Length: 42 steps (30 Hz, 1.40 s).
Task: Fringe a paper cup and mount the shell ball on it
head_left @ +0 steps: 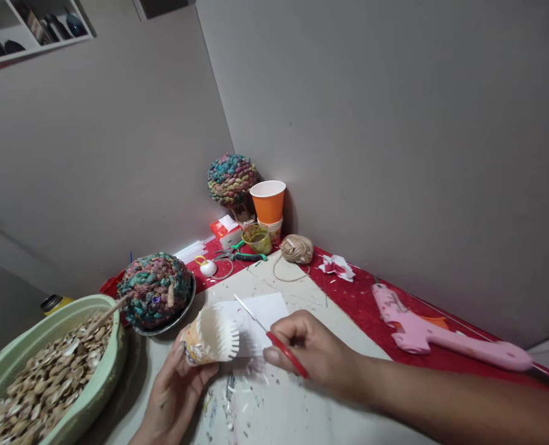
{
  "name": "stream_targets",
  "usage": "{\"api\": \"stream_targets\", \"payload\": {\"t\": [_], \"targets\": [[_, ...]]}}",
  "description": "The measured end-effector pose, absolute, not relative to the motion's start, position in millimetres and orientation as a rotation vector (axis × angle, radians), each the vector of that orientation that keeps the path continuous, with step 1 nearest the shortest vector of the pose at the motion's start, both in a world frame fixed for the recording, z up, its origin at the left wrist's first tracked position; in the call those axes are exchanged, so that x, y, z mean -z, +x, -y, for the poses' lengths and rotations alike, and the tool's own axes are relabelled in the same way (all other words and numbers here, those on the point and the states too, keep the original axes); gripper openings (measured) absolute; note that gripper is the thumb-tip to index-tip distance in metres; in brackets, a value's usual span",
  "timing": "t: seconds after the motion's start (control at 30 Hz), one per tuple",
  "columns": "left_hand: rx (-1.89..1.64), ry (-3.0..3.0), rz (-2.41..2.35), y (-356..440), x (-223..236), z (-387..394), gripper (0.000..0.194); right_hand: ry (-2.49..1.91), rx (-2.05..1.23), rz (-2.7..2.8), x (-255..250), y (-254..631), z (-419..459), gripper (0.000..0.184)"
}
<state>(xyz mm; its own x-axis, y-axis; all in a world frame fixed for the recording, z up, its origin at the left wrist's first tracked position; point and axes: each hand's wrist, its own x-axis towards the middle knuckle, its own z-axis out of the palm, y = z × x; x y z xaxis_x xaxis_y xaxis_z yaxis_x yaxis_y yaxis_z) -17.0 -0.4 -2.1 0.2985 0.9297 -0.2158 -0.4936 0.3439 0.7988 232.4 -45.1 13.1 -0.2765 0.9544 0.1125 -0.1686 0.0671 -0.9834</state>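
My left hand (179, 386) is wrapped around a printed paper cup (200, 340), tilted so its mouth faces right. The cup's rim is cut into a fringe of short strips that bend outward. In my right hand (314, 355) is a pair of scissors (286, 353) with red handles. The thin metal blades point up and left, apart from the cup. Beneath both hands lies a white sheet of paper (274, 306) on the pale board (344, 389), with small paper scraps around it.
A green basket (117, 346) of shells stands at left, beside a colourful woven ball (156, 287) in a metal bowl. Behind are an orange cup (269, 204), a twine ball (297, 248) and pliers (249, 256). At right lies a pink glue gun (451, 340).
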Motion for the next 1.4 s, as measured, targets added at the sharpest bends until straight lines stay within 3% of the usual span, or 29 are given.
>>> {"api": "stream_targets", "payload": {"t": [0.17,0.37,0.57,0.77,1.4], "targets": [[-1.019,0.532,-0.672,-19.1,5.5,-5.2,0.009,-1.363,-1.018,1.634,4.0,230.0,34.5,0.043],[-0.939,0.469,-0.676,-22.9,8.5,-9.2,0.014,-1.702,-0.724,1.802,3.0,236.0,24.4,0.016],[-0.884,0.42,-0.653,-22.2,13.2,-9.8,0.021,-1.748,-0.732,1.849,5.3,240.6,17.1,0.024],[-0.872,0.353,-0.642,-19.9,17.1,-5.1,0.012,-1.693,-0.873,1.909,18.4,242.8,17.2,0.029],[-0.826,0.359,-0.657,-25.0,27.4,-3.6,0.015,-1.584,-1.049,1.849,44.1,248.6,10.9,0.018]]}}
